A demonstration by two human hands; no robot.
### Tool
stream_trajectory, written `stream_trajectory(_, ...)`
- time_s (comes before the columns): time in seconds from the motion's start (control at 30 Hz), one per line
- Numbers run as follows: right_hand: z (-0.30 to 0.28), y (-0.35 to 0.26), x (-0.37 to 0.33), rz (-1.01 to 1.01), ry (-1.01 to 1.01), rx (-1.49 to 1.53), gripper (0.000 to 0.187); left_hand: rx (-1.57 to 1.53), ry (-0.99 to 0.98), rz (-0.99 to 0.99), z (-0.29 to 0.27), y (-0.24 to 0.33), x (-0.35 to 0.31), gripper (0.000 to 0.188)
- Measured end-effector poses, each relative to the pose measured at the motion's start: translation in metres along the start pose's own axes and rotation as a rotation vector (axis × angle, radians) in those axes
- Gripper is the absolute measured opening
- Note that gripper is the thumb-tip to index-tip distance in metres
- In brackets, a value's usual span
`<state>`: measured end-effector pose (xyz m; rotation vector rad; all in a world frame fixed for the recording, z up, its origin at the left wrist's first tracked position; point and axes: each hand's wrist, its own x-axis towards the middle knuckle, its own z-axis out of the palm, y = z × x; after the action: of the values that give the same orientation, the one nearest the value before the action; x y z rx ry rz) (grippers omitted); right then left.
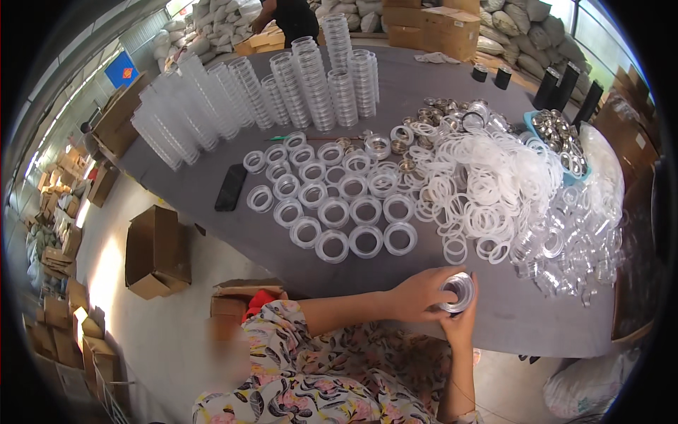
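Hold by rim, at nine and three o'clock, the clear, round plastic ring (464, 287) gripped in fingers of left hand (422, 295) and right hand (460, 326), probably light, stiff, slippery.

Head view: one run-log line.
left hand: holds clear round piece | right hand: holds same piece | beyond: white ring pile

Lids (340, 188) are laid on table (275, 247); phone (230, 188) left, stacks (307, 85) behind, rings (487, 173) piled right. Bowl (579, 177) placed right of rings; piece (462, 286) held before rings.
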<state>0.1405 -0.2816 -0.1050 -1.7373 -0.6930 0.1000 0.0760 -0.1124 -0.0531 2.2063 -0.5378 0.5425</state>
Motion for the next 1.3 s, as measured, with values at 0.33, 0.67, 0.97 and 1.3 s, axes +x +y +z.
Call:
stream_trajectory(0.33, 0.006, -0.004, -0.005, -0.007, 0.270, -0.194, 0.083, 0.025, 0.393, -0.221, -0.013, 0.013, -0.013, 0.031)
stream_trajectory(0.67, -0.007, -0.002, -0.016, 0.053, 0.163, -0.051, 0.090, 0.069, 0.118, -0.027, 0.004, 0.020, 0.003, 0.039)
stream_trajectory(0.97, -0.009, -0.003, -0.013, -0.024, 0.206, -0.269, 0.087, 0.178, -0.088, -0.055, 0.023, 0.021, 0.010, 0.020)
stream_trajectory(1.3, -0.016, -0.019, -0.002, -0.087, 0.292, -0.511, 0.081, -0.044, 0.216, -0.194, 0.034, 0.022, 0.014, 0.013)
